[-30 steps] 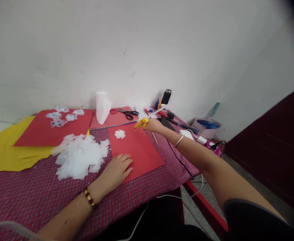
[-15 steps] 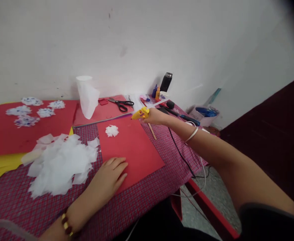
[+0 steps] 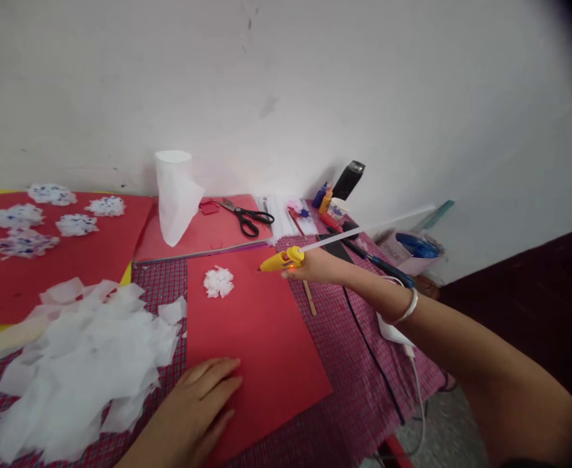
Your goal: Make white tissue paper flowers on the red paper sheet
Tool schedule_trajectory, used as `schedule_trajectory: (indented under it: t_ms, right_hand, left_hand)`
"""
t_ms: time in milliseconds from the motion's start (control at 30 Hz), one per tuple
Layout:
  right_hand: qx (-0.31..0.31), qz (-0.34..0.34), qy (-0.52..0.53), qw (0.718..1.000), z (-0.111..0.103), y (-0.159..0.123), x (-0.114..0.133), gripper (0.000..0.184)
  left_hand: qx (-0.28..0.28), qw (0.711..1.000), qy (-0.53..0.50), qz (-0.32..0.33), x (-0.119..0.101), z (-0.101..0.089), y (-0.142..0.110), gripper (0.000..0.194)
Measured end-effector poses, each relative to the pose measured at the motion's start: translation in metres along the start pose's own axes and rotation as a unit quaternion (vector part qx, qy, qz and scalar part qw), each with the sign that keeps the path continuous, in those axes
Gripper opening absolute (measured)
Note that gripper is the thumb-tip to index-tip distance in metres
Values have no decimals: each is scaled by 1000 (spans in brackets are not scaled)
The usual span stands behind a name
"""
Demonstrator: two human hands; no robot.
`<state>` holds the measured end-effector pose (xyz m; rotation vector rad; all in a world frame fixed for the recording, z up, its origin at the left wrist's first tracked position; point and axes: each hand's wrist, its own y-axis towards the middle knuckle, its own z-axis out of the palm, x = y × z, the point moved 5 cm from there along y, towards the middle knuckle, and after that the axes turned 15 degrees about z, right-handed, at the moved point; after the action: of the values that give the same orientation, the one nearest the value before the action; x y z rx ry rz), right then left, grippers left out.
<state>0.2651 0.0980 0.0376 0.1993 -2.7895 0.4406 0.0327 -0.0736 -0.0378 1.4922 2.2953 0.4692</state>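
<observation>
My right hand (image 3: pixel 310 265) grips a yellow hot glue gun (image 3: pixel 283 260), with a long glue stick (image 3: pixel 335 238) poking out of its back. The gun's nozzle points left, over the upper part of a red sheet (image 3: pixel 257 331). A small white tissue-paper flower (image 3: pixel 218 282) sits on that sheet, left of the nozzle. My left hand (image 3: pixel 195 406) lies flat on the sheet's lower left edge, fingers stretched out. Beside it spreads a loose pile of white tissue squares (image 3: pixel 86 364).
Several blue-speckled paper flowers (image 3: pixel 10 216) lie on another red sheet at left. Behind stand a white paper roll (image 3: pixel 173 195), black-handled scissors (image 3: pixel 248 218), paint bottles (image 3: pixel 325 199) and a black flask (image 3: pixel 349 180). A dark cord (image 3: pixel 368 351) crosses the checked cloth (image 3: pixel 335 325) at right.
The view has tilted down and come closer. The glue gun has drawn slightly back from the sheet's far edge toward me. My left hand stays on the sheet.
</observation>
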Motion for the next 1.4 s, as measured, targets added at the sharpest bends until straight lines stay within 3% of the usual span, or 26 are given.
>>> schedule_trajectory:
  t_ms: [133,300,433,567,1133,1400]
  right_hand:
    - [1,10,-10,1000,6,6,-11,30]
    - [-7,52,-3,999,10,10,-18,29]
    - [13,41,58,997,12,7,-20,30]
    - [51,4,120,991,13,-1,-22,26]
    - [26,44,109,993,19,3,-28,27]
    - [37,11,124,992,14,-9,-20,21]
  left_hand:
    - [-7,1000,5,12,2,-5,4,29]
    - [-64,998,3,28,5,10,-10,29]
    - [-45,999,-11,28,6,26,-22,31]
    - [-49,998,-17,28,6,27,-26,32]
    - [-32,999,-24,33,6,31,-29,32]
    - [-48,998,-46,20,6,28,-28,33]
